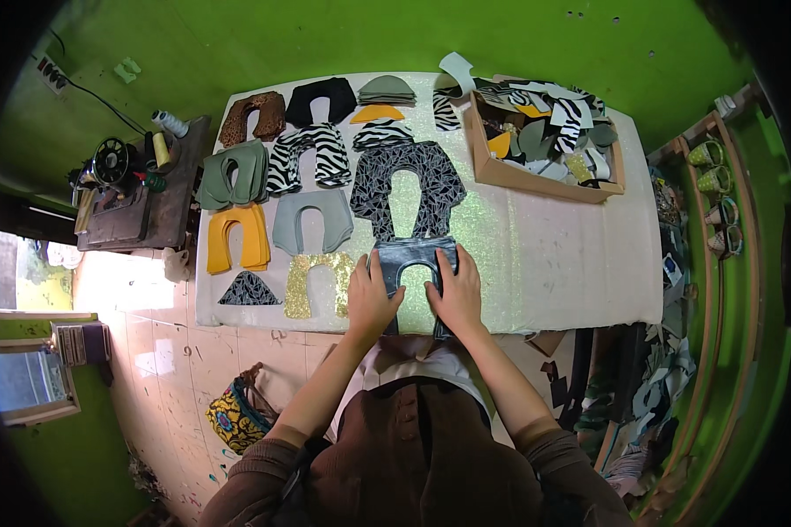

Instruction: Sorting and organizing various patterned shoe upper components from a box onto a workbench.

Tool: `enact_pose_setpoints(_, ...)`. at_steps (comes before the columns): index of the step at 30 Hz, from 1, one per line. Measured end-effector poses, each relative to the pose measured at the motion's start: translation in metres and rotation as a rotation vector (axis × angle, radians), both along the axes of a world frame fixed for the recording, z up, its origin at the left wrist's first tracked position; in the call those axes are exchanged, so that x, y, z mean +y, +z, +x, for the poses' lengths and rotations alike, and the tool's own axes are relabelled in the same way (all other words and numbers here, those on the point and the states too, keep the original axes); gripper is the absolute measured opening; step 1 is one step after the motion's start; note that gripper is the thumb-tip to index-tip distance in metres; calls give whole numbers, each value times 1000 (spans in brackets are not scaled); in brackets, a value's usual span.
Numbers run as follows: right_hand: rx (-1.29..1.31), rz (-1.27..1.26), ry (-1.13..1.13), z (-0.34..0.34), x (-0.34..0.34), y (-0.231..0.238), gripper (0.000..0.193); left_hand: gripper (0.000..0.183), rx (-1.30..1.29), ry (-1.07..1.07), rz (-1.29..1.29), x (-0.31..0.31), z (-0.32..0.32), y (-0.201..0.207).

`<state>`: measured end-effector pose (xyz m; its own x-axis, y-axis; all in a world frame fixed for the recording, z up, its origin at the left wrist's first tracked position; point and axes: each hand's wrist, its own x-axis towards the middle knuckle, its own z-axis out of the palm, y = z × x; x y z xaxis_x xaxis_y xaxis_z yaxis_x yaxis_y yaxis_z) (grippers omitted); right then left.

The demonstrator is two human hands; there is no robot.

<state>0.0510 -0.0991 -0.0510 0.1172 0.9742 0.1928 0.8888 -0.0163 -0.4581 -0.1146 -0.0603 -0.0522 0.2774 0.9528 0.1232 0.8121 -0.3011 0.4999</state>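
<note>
At the table's front edge lies a dark, shiny, blue-grey U-shaped cut piece, its opening toward me. My left hand grips its left leg and my right hand its right leg, thumbs at the inner curve. Just beyond it, touching or nearly so, is a larger stack of black-and-grey patterned U-shaped pieces. Beside my left hand are glittery gold U-shaped pieces, partly covered by that hand. Pale grey-blue and mustard yellow U-shaped pieces lie farther left.
Zebra-striped pieces, green pieces, leopard-print pieces and black pieces fill the table's far left. A cardboard box of scraps stands back right. Left is a sewing machine; a patterned bag sits on the floor.
</note>
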Motion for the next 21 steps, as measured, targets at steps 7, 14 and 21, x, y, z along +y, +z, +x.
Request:
enact_pose_setpoints(7,45,11,19,1,1,-7,50,74,61,17,-44,1,0,-2)
enact_pose_setpoints(14,-97,44,15,-2,1,-6,49,67,96,-89,158,0,3,2)
enact_pose_setpoints(21,-232,-52,31,-11,2,-17,52,60,230,-147,116,-5,2,-21)
